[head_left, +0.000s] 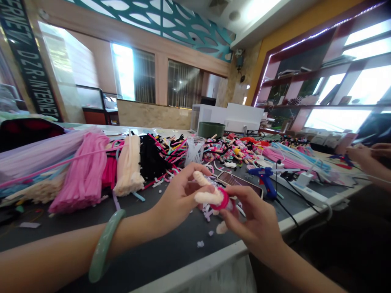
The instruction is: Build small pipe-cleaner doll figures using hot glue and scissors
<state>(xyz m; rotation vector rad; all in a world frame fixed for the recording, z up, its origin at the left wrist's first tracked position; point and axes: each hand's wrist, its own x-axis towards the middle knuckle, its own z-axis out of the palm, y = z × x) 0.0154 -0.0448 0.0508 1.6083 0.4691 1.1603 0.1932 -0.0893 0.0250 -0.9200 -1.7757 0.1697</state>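
My left hand (180,197) and my right hand (255,221) meet above the dark table (171,248), both closed on a small pipe-cleaner figure (210,196) with cream fuzzy limbs and a pink band. The left thumb and fingers pinch its cream top. The right fingers grip its pink lower part. A green bangle (105,244) sits on my left wrist. A phone (240,182) lies on the table just behind the figure.
Bundles of pink (82,171), cream (130,167) and black (151,160) pipe cleaners lie at left. A blue glue gun (265,178), a white power strip (305,191) and small finished figures (235,152) lie beyond. Another person's hands (366,156) work at far right.
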